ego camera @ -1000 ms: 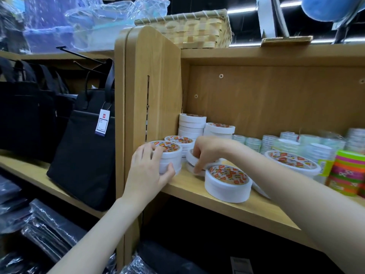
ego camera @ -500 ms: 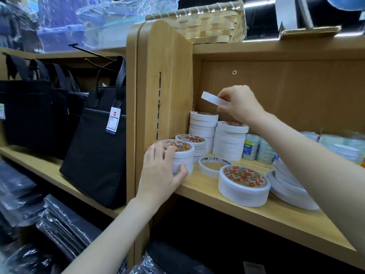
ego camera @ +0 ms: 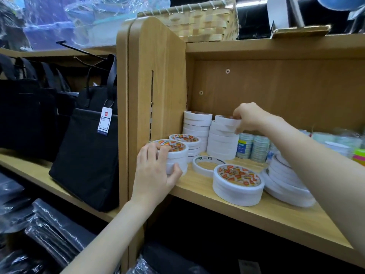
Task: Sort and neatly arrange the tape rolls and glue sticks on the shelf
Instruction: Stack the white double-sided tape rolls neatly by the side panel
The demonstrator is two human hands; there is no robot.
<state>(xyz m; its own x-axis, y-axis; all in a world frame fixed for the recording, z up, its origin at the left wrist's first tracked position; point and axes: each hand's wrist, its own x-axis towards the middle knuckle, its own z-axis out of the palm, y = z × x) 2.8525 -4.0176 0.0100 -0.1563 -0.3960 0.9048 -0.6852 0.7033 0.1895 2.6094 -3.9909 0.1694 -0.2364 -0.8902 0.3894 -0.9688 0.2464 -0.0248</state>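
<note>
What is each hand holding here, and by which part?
The right hand pinches the top white tape roll of the rear stack by its right rim. The left hand grips the front-left stack of rolls round its side.

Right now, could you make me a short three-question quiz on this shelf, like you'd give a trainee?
1. True or false: the left hand grips a front stack of white tape rolls.
2. The right hand holds the top roll of which stack: A) the second white stack at the back, B) the neon rolls, C) the thin single roll?
3. Fill in: left of the wooden divider hangs a black ____ with a price tag.

Key: 1 true; 2 A; 3 bag.
</note>
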